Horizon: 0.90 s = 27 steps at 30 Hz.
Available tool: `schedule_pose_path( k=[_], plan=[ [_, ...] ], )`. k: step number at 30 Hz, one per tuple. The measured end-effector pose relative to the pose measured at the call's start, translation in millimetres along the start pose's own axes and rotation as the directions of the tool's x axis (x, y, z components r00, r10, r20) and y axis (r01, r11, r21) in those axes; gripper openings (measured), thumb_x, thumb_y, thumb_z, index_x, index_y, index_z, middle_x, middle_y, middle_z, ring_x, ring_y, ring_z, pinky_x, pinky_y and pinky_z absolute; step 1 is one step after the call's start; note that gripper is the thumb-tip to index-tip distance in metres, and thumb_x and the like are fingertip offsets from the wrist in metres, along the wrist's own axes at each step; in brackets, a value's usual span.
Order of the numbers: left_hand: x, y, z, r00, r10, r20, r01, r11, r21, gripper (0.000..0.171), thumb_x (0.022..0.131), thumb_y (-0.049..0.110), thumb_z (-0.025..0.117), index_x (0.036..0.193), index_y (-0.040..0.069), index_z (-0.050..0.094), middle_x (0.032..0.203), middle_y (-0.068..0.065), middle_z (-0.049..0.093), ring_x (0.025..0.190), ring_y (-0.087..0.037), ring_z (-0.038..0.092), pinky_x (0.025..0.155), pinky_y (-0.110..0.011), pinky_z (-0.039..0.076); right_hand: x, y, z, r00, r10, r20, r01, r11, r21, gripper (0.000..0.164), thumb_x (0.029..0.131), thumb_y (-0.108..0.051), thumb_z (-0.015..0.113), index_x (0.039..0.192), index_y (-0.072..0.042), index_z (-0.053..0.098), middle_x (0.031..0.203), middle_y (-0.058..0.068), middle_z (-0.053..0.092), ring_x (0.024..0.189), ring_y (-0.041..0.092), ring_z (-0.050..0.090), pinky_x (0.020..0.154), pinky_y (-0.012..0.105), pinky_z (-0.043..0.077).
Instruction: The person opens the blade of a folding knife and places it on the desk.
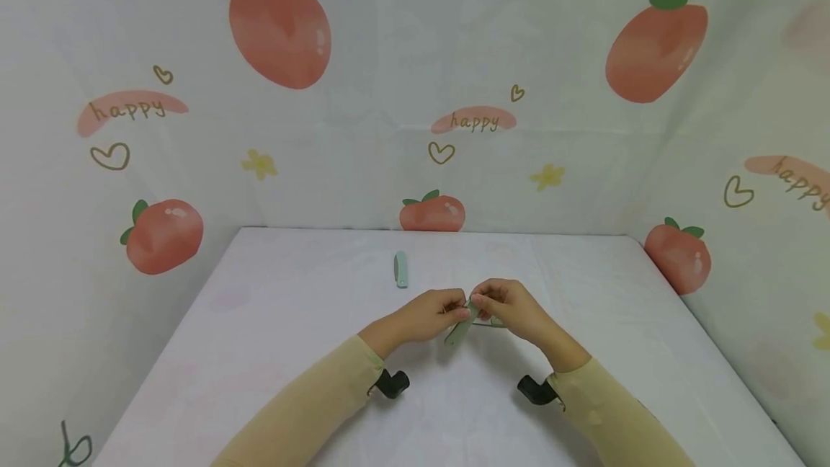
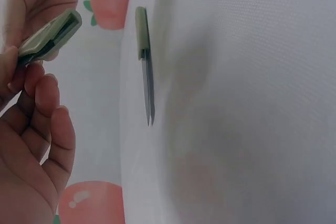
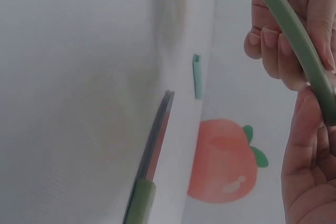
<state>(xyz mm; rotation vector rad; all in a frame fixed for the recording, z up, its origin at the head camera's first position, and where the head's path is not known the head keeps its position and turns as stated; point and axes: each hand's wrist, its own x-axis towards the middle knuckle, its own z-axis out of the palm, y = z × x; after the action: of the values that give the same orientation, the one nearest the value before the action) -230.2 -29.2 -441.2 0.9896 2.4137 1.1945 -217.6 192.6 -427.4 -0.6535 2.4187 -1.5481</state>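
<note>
Both hands meet over the middle of the white table (image 1: 259, 352). My left hand (image 1: 433, 314) and right hand (image 1: 504, 304) pinch the top of a slim green sleeve-like piece (image 1: 458, 333), which hangs tilted down to the left. In the left wrist view this green piece (image 2: 50, 36) sits between the fingertips; in the right wrist view the piece (image 3: 294, 51) crosses my right fingers (image 3: 273, 40). A thin metal-bladed tool with a green handle (image 2: 146, 72) lies flat on the table just beyond the hands, as does the same tool (image 3: 152, 150) in the right wrist view.
A small pale-green cap-like piece (image 1: 400, 269) lies on the table behind the hands, and the same piece (image 3: 197, 76) shows in the right wrist view. Fabric walls printed with peaches (image 1: 280, 31) close in the back and both sides. Black wrist mounts (image 1: 392, 383) sit by the sleeves.
</note>
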Motion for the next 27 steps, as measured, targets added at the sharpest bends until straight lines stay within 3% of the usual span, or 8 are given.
schedule_pose_path(
  k=[4,11,20,27],
  plan=[
    [-1.5,0.6,-0.7,1.0,0.004,-0.013,-0.004,0.999,-0.032,0.02,0.105,0.03,0.053,0.091,0.016,0.056,0.076,0.007,0.05,0.07,-0.007,0.046,0.064,-0.024,0.038,-1,-1,-2,1.0,-0.002,-0.002,0.002,1.0,0.004,0.021,0.101,-0.015,0.061,0.106,0.005,0.066,0.091,0.011,0.069,0.081,0.027,0.067,0.077,0.047,0.057],
    [-5.4,-2.4,-1.3,0.992,0.031,-0.124,-0.037,0.998,-0.049,0.016,0.104,0.024,0.055,0.091,0.016,0.057,0.08,0.008,0.054,0.072,-0.008,0.048,0.064,-0.024,0.04,-1,-3,-7,1.0,0.014,-0.01,-0.014,1.0,0.004,0.021,0.1,-0.015,0.062,0.106,0.005,0.066,0.092,0.012,0.07,0.082,0.03,0.067,0.077,0.046,0.057],
    [-12.3,-11.3,-5.2,0.954,0.041,-0.298,-0.074,0.992,-0.1,0.02,0.103,0.022,0.059,0.086,0.013,0.054,0.077,0.005,0.052,0.07,-0.009,0.047,0.062,-0.024,0.039,-7,-1,-17,0.999,0.045,-0.021,-0.045,0.999,0.006,0.022,0.1,-0.014,0.062,0.105,0.008,0.064,0.089,0.015,0.068,0.084,0.037,0.067,0.077,0.043,0.057],
    [-17.5,-19.5,-10.2,0.937,-0.014,-0.349,-0.052,0.983,-0.178,0.019,0.1,0.02,0.063,0.085,0.01,0.055,0.082,0.003,0.057,0.076,-0.012,0.051,0.068,-0.027,0.043,-11,3,-24,0.996,0.083,0.013,-0.084,0.996,0.035,0.024,0.1,-0.015,0.062,0.106,0.009,0.063,0.091,0.018,0.069,0.086,0.037,0.067,0.077,0.037,0.057]
  ],
)
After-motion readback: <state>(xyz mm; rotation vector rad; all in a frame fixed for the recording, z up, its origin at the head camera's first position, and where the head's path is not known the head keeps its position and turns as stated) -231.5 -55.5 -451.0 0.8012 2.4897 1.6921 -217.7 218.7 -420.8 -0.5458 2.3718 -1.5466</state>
